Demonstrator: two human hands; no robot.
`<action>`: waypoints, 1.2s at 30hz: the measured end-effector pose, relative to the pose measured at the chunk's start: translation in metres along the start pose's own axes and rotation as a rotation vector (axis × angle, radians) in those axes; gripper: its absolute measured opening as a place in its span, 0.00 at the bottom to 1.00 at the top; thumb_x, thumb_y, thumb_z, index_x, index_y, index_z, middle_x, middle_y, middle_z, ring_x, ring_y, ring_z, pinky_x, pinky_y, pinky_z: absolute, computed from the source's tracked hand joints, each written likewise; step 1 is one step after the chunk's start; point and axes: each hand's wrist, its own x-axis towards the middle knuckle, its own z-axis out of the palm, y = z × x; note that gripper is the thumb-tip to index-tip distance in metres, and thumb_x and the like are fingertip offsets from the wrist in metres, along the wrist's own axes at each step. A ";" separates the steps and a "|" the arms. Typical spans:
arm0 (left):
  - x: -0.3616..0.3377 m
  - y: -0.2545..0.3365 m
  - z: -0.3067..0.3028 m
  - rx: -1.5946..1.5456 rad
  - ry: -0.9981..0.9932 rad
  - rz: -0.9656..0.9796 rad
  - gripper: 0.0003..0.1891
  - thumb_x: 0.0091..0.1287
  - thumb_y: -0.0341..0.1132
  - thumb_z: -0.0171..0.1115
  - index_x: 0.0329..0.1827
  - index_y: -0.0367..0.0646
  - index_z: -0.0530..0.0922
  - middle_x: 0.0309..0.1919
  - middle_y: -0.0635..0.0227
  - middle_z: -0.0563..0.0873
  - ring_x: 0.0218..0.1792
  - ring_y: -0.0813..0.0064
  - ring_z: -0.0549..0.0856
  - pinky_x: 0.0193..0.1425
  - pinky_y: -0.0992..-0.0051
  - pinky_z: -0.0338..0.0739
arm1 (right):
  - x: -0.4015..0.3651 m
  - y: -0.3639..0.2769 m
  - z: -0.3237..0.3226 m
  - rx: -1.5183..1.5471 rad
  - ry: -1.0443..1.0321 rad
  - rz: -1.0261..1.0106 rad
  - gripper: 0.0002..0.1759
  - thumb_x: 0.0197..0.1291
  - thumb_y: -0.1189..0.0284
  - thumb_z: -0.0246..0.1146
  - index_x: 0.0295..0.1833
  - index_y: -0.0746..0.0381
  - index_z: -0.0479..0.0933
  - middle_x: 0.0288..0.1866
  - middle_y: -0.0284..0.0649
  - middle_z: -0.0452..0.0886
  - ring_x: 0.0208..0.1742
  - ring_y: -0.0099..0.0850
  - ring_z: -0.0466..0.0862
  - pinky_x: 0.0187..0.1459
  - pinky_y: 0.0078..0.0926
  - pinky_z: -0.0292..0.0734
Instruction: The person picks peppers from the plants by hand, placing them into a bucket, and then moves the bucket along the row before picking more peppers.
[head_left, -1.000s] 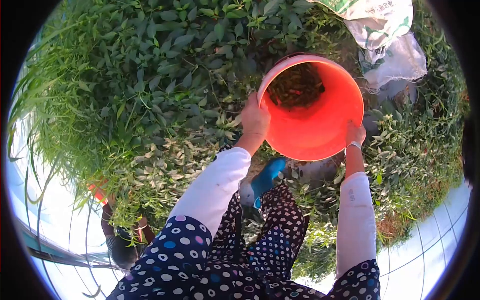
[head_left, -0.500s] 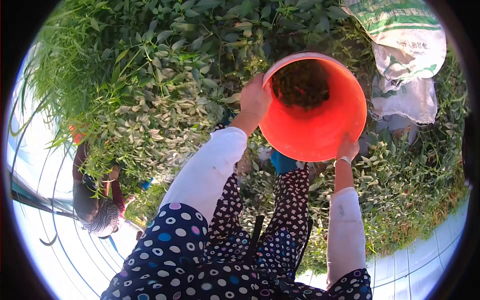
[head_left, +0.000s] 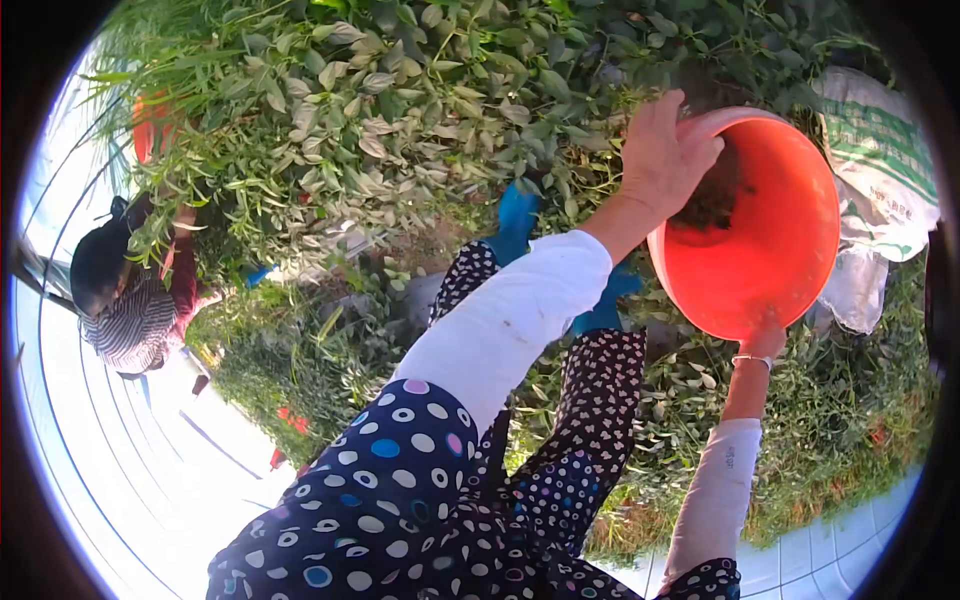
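Observation:
A red-orange bucket [head_left: 775, 235] is held tilted in front of me, its mouth facing me. Dark greenish-brown contents [head_left: 712, 197] lie deep inside, too blurred to name. My right hand [head_left: 765, 338] grips the near edge of the rim, a bracelet on its wrist. At the far left side of the rim is my left hand [head_left: 662, 158], its fingers stretched out and thumb apart, overlapping the rim. Just right of the bucket lies a white and green woven sack [head_left: 880, 165].
Leafy green plants [head_left: 400, 110] surround me, some leaves pale and wilted. My blue-covered feet [head_left: 515, 222] stand among them. At the left, another person in a striped top [head_left: 130, 325] bends near a red container [head_left: 150, 128].
The bucket has moved right in view, toward the sack. My left hand's fingers have loosened and spread at the rim, while my right hand keeps its grip.

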 end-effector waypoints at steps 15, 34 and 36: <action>-0.266 -0.080 -0.229 0.297 -0.473 -0.503 0.20 0.55 0.36 0.62 0.51 0.43 0.73 0.45 0.56 0.76 0.47 0.56 0.76 0.50 0.60 0.73 | 0.076 0.019 -0.022 -0.014 -0.256 0.265 0.19 0.57 0.66 0.55 0.54 0.62 0.71 0.45 0.42 0.80 0.43 0.39 0.81 0.40 0.40 0.81; -0.346 -0.011 -0.356 0.353 -0.578 -0.319 0.17 0.48 0.36 0.66 0.43 0.50 0.77 0.50 0.66 0.72 0.55 0.60 0.71 0.51 0.59 0.73 | -0.317 -0.046 -0.059 -1.200 -1.291 -0.170 0.21 0.44 0.73 0.69 0.48 0.59 0.77 0.39 0.38 0.80 0.38 0.32 0.80 0.38 0.24 0.75; -0.339 -0.011 -0.358 0.443 -0.575 -0.281 0.05 0.51 0.34 0.62 0.31 0.51 0.78 0.43 0.73 0.75 0.50 0.65 0.73 0.45 0.60 0.74 | -0.372 -0.048 -0.066 -1.455 -1.480 -0.715 0.21 0.40 0.70 0.70 0.45 0.58 0.78 0.33 0.39 0.77 0.35 0.37 0.77 0.39 0.30 0.75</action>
